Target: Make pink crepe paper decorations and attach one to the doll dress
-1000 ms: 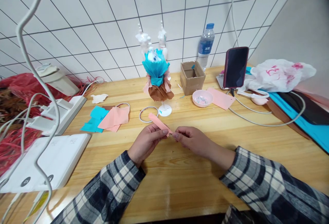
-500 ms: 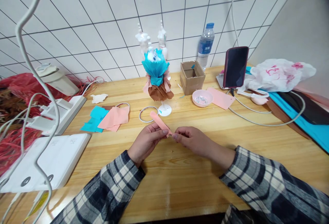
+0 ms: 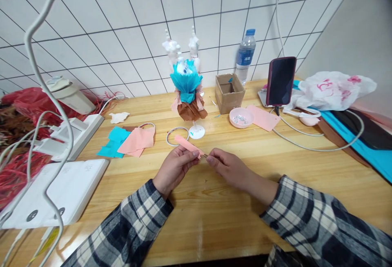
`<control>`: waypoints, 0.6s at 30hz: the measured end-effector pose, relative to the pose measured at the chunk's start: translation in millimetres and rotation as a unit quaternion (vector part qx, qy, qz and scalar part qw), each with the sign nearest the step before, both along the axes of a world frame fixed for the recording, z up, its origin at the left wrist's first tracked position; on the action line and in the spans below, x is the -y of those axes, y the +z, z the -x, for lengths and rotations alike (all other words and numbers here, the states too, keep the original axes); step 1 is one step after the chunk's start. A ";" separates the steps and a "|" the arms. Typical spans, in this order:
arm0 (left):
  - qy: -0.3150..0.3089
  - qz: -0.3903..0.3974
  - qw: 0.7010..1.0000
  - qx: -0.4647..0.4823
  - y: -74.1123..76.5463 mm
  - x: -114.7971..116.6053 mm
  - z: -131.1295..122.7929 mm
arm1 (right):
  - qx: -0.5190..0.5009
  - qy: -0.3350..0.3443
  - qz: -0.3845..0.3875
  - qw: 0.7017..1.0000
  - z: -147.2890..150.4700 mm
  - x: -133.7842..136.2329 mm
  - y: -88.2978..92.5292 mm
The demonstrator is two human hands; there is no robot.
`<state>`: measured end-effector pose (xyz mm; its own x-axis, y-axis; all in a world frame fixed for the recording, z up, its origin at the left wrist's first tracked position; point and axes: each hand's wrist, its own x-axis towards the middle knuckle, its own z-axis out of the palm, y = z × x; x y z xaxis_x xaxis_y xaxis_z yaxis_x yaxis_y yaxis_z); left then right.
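Strip (image 3: pixel 186 144), likely light and flimsy, pointed to ten o'clock; left hand (image 3: pixel 174 169) pinched its near end, the safest hold; right hand (image 3: pixel 228 167) clenched beside.

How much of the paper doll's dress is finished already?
Done: the doll wears teal and brown paper ruffles. In hand: the left hand holds a pink strip; the right hand is at its end. Left: pink and teal sheets lie loose.

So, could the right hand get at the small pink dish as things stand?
Probably yes: only bare table lies between the right hand and the pink dish. Its fingers are pinched shut beside the pink paper strip, though.
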<state>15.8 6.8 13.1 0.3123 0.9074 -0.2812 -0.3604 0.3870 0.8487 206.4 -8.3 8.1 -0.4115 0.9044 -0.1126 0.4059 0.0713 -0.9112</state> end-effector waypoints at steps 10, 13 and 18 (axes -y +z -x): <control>-0.002 -0.004 1.000 -0.016 0.7 2.1 -4.4 | 0.008 0.013 -0.020 1.000 2.2 4.5 -2.2; -0.002 -0.008 1.000 -0.015 1.2 2.1 -4.9 | 0.006 0.015 -0.015 1.000 2.5 4.7 -1.8; 0.001 -0.010 1.000 -0.023 2.2 2.6 -5.5 | 0.006 0.015 -0.011 1.000 2.9 4.9 -0.5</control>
